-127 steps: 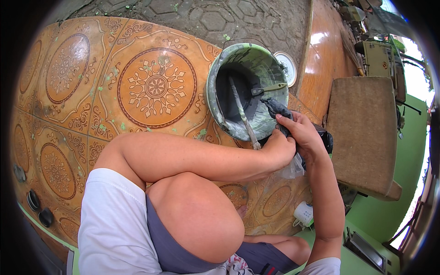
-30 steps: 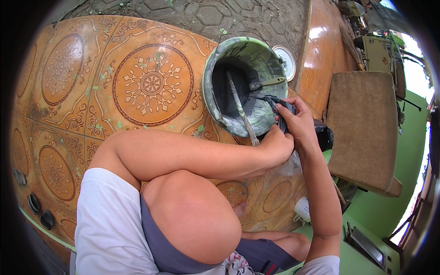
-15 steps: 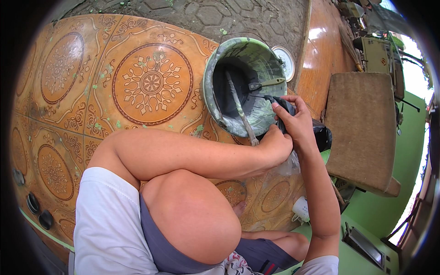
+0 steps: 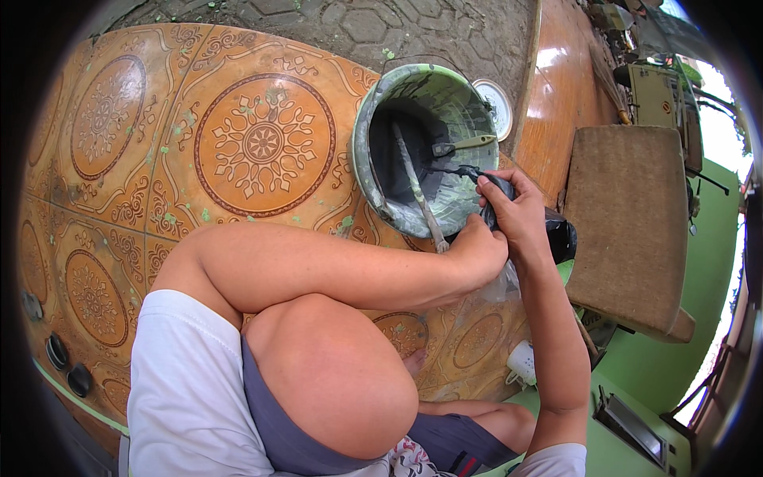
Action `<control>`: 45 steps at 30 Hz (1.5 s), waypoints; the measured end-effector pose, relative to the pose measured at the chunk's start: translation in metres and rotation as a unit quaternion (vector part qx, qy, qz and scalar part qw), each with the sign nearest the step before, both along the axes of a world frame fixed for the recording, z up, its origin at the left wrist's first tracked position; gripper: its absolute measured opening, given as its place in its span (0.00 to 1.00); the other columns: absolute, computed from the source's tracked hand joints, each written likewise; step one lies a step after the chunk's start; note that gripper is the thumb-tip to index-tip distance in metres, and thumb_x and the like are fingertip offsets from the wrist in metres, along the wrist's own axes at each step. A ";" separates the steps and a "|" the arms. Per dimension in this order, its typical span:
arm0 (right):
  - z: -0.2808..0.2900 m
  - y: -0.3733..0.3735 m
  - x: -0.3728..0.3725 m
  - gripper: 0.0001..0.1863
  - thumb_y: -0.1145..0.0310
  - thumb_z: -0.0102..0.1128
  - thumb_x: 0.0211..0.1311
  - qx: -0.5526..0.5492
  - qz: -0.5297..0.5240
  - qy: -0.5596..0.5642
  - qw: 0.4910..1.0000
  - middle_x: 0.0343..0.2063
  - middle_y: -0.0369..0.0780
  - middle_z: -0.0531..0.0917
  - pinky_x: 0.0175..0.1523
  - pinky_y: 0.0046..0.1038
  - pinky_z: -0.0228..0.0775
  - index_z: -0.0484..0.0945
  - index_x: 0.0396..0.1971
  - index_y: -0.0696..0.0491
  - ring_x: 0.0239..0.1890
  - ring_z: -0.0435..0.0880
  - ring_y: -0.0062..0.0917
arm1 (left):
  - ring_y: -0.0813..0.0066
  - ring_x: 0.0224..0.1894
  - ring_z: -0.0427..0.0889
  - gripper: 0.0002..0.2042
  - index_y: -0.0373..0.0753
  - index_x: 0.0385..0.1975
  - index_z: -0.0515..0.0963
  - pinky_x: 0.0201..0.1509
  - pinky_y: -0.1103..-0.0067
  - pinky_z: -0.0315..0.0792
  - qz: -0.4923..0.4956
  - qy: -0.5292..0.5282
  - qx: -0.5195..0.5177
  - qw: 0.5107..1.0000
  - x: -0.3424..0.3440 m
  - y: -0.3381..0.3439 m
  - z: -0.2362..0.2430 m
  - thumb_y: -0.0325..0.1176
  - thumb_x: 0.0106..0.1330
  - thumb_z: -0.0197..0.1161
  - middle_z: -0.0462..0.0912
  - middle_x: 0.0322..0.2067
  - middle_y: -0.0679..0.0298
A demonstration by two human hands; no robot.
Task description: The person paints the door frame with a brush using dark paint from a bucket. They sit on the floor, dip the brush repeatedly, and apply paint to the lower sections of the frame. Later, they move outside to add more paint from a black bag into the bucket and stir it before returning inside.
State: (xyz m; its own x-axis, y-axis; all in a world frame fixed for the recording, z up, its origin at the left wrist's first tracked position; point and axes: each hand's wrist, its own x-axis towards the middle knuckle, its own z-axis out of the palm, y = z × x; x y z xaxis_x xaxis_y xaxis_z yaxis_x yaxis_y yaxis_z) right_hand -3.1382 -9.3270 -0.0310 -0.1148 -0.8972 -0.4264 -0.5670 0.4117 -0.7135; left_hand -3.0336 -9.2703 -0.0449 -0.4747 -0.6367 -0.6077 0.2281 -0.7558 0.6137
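A green bucket (image 4: 373, 107) streaked with grey holds dark grey liquid, a long grey-smeared stick (image 4: 413, 179) and a paintbrush (image 4: 469, 143). My right hand (image 4: 513, 207) grips a limp dark plastic bag (image 4: 494, 189) over the bucket's right rim; a thin dark strand trails from its tip into the bucket. Just below, my left hand (image 4: 477, 254) has its fingers wrapped on the same bag, mostly hidden behind my knuckles. Crumpled clear plastic (image 4: 501, 286) hangs beneath my hands, and a black object (image 4: 560, 237) lies behind my right wrist.
A brown padded board (image 4: 624, 222) is at the right, beside a green wall. A white round lid (image 4: 497, 107) is behind the bucket. A white mug (image 4: 520, 362) sits at lower right, black footwear (image 4: 67, 366) at lower left, on orange tiles (image 4: 111, 199) edged by grey paving (image 4: 366, 28).
Since 4.2 seconds ago my right hand has risen slightly with the bag, and a thin dark strand now runs from its tip. The last second shows only slight finger and bag shifts.
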 end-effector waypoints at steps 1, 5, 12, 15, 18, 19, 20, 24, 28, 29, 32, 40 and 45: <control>0.000 0.000 -0.001 0.09 0.73 0.69 0.61 0.002 -0.002 -0.002 1.000 0.28 0.37 0.83 0.33 0.19 0.72 0.80 0.38 0.59 0.28 0.81 0.15 | 0.57 0.40 0.84 0.23 0.21 0.55 0.61 0.41 0.68 0.76 -0.010 0.002 -0.001 1.000 0.001 -0.001 0.001 0.37 0.70 0.48 0.79 0.42 0.41; 0.005 0.001 0.012 0.10 0.69 0.68 0.62 0.020 -0.025 -0.003 0.999 0.29 0.37 0.83 0.33 0.18 0.72 0.80 0.37 0.59 0.28 0.81 0.16 | 0.62 0.42 0.82 0.26 0.19 0.59 0.59 0.42 0.71 0.75 -0.018 0.010 -0.001 1.000 0.004 0.000 -0.002 0.39 0.72 0.47 0.78 0.45 0.42; 0.008 -0.002 0.007 0.11 0.65 0.68 0.63 0.060 -0.093 -0.054 0.992 0.30 0.37 0.83 0.32 0.18 0.73 0.80 0.36 0.58 0.27 0.82 0.17 | 0.63 0.42 0.82 0.27 0.20 0.60 0.59 0.42 0.71 0.74 -0.034 0.028 0.018 0.999 0.007 -0.003 0.006 0.40 0.73 0.47 0.78 0.45 0.43; 0.007 -0.002 0.010 0.12 0.67 0.69 0.62 0.053 -0.091 -0.053 0.993 0.31 0.39 0.84 0.33 0.19 0.74 0.80 0.39 0.60 0.28 0.82 0.18 | 0.63 0.42 0.82 0.28 0.20 0.61 0.58 0.41 0.71 0.74 -0.025 0.024 0.014 0.999 0.005 -0.002 0.003 0.40 0.73 0.47 0.78 0.46 0.42; 0.003 -0.005 0.004 0.15 0.69 0.70 0.61 0.070 -0.092 -0.057 0.992 0.33 0.40 0.85 0.34 0.19 0.75 0.80 0.43 0.62 0.30 0.83 0.18 | 0.62 0.42 0.82 0.28 0.20 0.61 0.58 0.41 0.71 0.74 -0.020 0.030 0.008 0.999 0.004 -0.001 0.001 0.41 0.73 0.47 0.78 0.46 0.41; 0.003 -0.005 0.002 0.17 0.70 0.70 0.60 0.079 -0.094 -0.060 0.991 0.33 0.41 0.85 0.34 0.19 0.76 0.80 0.45 0.63 0.31 0.84 0.18 | 0.62 0.42 0.82 0.28 0.20 0.61 0.58 0.41 0.71 0.74 -0.027 0.025 0.009 0.999 0.005 -0.002 0.003 0.42 0.73 0.47 0.78 0.46 0.41; 0.003 -0.005 0.001 0.17 0.70 0.70 0.60 0.079 -0.090 -0.057 0.991 0.33 0.41 0.85 0.34 0.19 0.76 0.80 0.46 0.63 0.32 0.84 0.18 | 0.62 0.42 0.83 0.29 0.20 0.61 0.59 0.40 0.71 0.74 -0.034 0.020 0.011 0.999 0.005 -0.002 0.004 0.42 0.73 0.47 0.78 0.46 0.40; 0.006 -0.005 0.004 0.19 0.70 0.70 0.60 0.081 -0.083 -0.050 0.992 0.34 0.42 0.86 0.35 0.19 0.76 0.79 0.48 0.64 0.33 0.84 0.18 | 0.61 0.41 0.83 0.29 0.20 0.60 0.59 0.39 0.71 0.74 -0.040 0.011 0.006 0.999 0.008 -0.003 0.005 0.43 0.73 0.47 0.79 0.46 0.40; 0.007 -0.004 0.004 0.18 0.71 0.70 0.60 0.089 -0.084 -0.047 0.991 0.32 0.41 0.85 0.35 0.18 0.75 0.80 0.47 0.63 0.32 0.84 0.17 | 0.61 0.39 0.83 0.28 0.20 0.60 0.60 0.39 0.71 0.75 -0.033 0.011 0.006 0.999 0.006 -0.002 0.003 0.43 0.72 0.48 0.79 0.44 0.41; 0.006 -0.004 0.004 0.17 0.71 0.70 0.60 0.088 -0.082 -0.044 0.992 0.31 0.40 0.85 0.34 0.17 0.74 0.80 0.47 0.62 0.32 0.83 0.17 | 0.61 0.39 0.83 0.28 0.20 0.60 0.60 0.39 0.71 0.75 -0.029 0.011 0.006 1.000 0.005 -0.001 0.003 0.42 0.72 0.48 0.79 0.43 0.41; 0.005 -0.005 0.003 0.16 0.72 0.70 0.60 0.082 -0.077 -0.036 0.993 0.30 0.39 0.85 0.34 0.16 0.72 0.80 0.46 0.62 0.31 0.82 0.16 | 0.63 0.37 0.82 0.27 0.21 0.59 0.60 0.37 0.71 0.74 -0.014 0.013 0.003 1.000 -0.001 0.000 -0.002 0.41 0.72 0.48 0.79 0.40 0.44; 0.000 -0.005 0.004 0.13 0.73 0.69 0.59 0.053 -0.057 -0.014 0.997 0.28 0.38 0.85 0.33 0.16 0.71 0.82 0.43 0.61 0.29 0.81 0.15 | 0.69 0.29 0.81 0.22 0.22 0.56 0.60 0.30 0.73 0.72 0.001 0.037 0.015 0.999 -0.005 0.000 -0.009 0.37 0.72 0.47 0.80 0.33 0.51; -0.004 -0.005 0.001 0.12 0.72 0.68 0.59 0.033 -0.045 0.015 0.998 0.27 0.37 0.85 0.33 0.16 0.70 0.83 0.41 0.61 0.28 0.80 0.14 | 0.58 0.39 0.84 0.21 0.24 0.52 0.62 0.42 0.67 0.76 -0.002 0.035 0.019 0.999 -0.003 0.000 -0.008 0.38 0.70 0.47 0.80 0.39 0.45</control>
State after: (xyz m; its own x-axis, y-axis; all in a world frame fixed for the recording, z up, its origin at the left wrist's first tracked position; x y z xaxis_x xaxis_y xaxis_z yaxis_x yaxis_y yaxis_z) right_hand -3.1372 -9.3318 -0.0351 -0.2075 -0.8523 -0.4801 -0.5454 0.5082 -0.6665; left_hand -3.0371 -9.2705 -0.0524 -0.5190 -0.6120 -0.5967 0.2658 -0.7791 0.5678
